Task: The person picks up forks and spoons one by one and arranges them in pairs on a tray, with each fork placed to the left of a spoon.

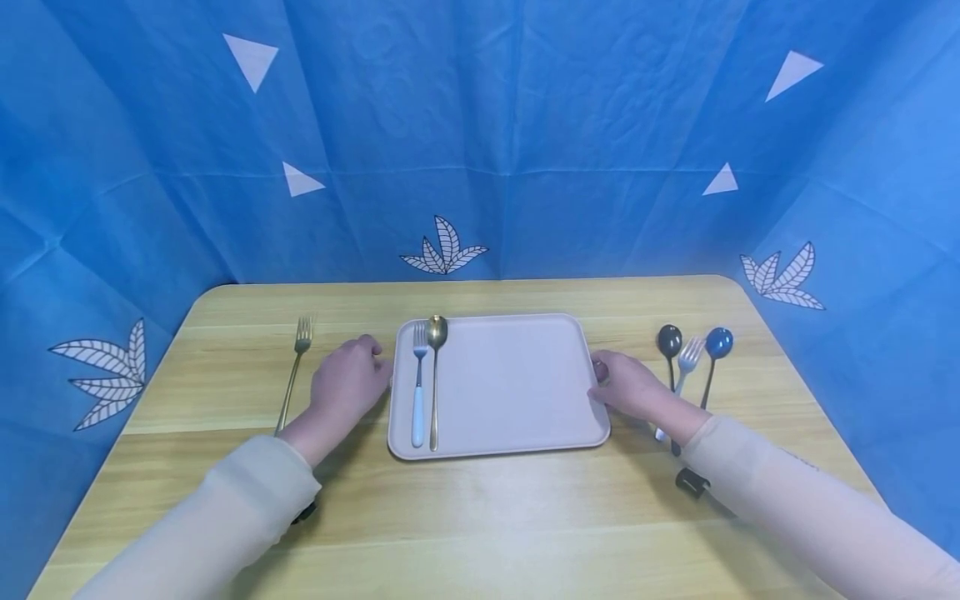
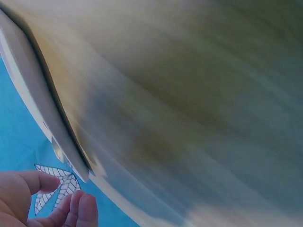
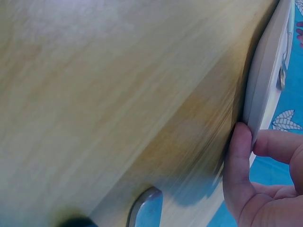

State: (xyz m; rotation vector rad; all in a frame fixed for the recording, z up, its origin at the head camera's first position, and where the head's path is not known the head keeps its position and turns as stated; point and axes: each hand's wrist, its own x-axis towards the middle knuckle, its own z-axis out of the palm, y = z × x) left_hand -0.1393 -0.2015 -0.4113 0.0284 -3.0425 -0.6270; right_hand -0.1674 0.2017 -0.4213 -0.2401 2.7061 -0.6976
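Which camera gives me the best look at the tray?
The head view: it shows nearly the whole tray from above, with a fork and spoon on it. The left wrist view catches only part of its side; the right wrist view, also edge-on, shows the right hand pinching it.

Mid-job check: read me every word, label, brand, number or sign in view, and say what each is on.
No readable text in any view.
Right sleeve: one small dark marking, too small to read; I can't tell whether it is lettering.
Blue cloth: leaves and white triangles, no readable writing.
Tray, light-blue-handled fork and gold spoon: nothing readable.
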